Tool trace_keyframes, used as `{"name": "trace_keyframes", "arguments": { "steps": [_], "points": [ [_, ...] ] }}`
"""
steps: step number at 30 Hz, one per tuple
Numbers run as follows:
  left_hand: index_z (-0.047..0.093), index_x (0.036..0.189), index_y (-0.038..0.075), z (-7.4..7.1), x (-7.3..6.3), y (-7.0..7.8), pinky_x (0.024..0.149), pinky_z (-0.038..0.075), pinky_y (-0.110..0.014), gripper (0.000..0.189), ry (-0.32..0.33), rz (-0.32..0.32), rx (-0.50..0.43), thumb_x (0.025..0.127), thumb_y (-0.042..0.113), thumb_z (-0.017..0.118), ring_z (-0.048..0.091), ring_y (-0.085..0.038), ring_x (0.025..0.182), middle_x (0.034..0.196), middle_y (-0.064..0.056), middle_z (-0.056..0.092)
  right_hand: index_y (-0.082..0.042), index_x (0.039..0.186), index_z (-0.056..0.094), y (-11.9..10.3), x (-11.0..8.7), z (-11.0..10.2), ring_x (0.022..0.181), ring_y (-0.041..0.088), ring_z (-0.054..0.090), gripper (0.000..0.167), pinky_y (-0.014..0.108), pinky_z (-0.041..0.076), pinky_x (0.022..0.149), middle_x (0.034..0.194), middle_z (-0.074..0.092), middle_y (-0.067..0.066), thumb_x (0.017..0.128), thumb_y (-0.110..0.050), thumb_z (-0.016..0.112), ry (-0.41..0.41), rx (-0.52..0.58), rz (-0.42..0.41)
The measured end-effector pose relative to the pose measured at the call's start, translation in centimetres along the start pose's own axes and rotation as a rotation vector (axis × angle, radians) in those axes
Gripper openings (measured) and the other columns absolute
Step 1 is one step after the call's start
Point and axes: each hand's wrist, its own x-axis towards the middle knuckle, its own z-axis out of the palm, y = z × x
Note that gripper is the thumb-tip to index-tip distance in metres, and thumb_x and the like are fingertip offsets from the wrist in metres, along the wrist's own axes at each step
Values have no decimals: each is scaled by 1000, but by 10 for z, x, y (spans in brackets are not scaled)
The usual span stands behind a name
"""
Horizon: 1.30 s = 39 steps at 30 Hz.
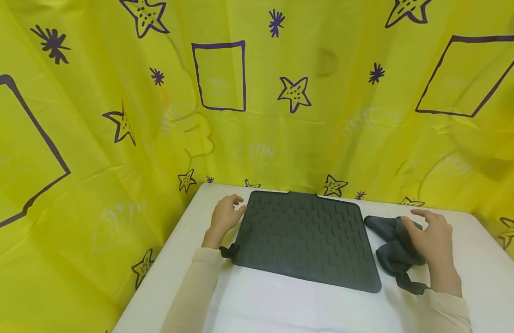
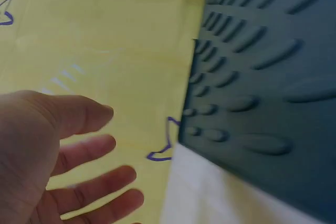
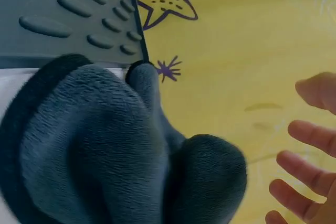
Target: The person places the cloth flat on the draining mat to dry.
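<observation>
A dark grey mat [image 1: 302, 236] with raised oblong ridges lies flat on the white table. Just off its left edge is my left hand [image 1: 227, 213], fingers relaxed and nothing in them, as the left wrist view also shows. To the right of the mat a dark grey plush cloth [image 1: 394, 252] lies crumpled in soft folds; its pile fills much of the right wrist view. My right hand [image 1: 436, 238] hovers by the cloth's right side, overlapping it in the head view. In the right wrist view its fingers [image 3: 304, 174] are spread and apart from the cloth.
The white table [image 1: 278, 300] extends in front of the mat and to both sides. A yellow curtain [image 1: 257, 134] with starfish and square outlines hangs close behind the table and along its left side. Dark straps [image 1: 411, 284] sit at both wrists.
</observation>
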Motion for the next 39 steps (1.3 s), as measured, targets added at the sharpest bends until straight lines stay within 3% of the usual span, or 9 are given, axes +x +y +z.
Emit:
{"name": "trace_keyframes", "arguments": {
  "steps": [5, 10, 18, 22, 30, 39],
  "points": [
    [69, 123, 8, 9, -5, -7, 90, 52, -51, 35, -25, -74, 31, 94, 27, 72, 61, -36, 111, 119, -17, 65, 9, 143, 47, 7, -1, 8, 125, 68, 26, 62, 72, 26, 92, 144, 33, 47, 100, -35, 58, -16, 18, 55],
    [64, 129, 5, 13, -5, -9, 95, 50, -52, 43, -85, -118, 64, 94, 28, 72, 59, -38, 114, 122, -19, 62, 7, 145, 44, 15, -6, 10, 124, 69, 24, 66, 74, 24, 89, 146, 30, 47, 100, -38, 59, -36, -4, 40],
    [63, 133, 0, 17, -4, -9, 91, 54, -50, 48, -154, -114, 76, 94, 25, 73, 66, -37, 109, 122, -20, 67, 8, 147, 39, 24, -5, 16, 126, 73, 20, 72, 78, 21, 93, 144, 26, 49, 99, -43, 59, -128, -64, -7],
    [65, 132, 1, 19, -4, -11, 82, 57, -47, 46, -157, -109, 90, 93, 24, 74, 70, -32, 99, 111, -16, 72, 8, 148, 36, 29, -5, 20, 128, 74, 17, 76, 79, 20, 94, 144, 21, 52, 99, -45, 59, -166, -81, 2],
    [66, 132, 4, 24, -4, -11, 71, 54, -40, 44, -154, -113, 103, 92, 21, 74, 67, -22, 79, 92, -8, 73, 3, 157, 20, 36, -8, 23, 128, 76, 10, 88, 82, 27, 87, 149, 7, 52, 98, -51, 57, -246, -99, 105],
    [68, 130, 5, 29, -3, -10, 64, 49, -36, 40, -129, -113, 130, 90, 11, 66, 59, -22, 73, 82, -5, 67, 2, 159, 15, 42, -7, 24, 128, 76, 8, 91, 85, 29, 84, 149, 1, 52, 99, -51, 58, -301, -108, 155]
  ]
}}
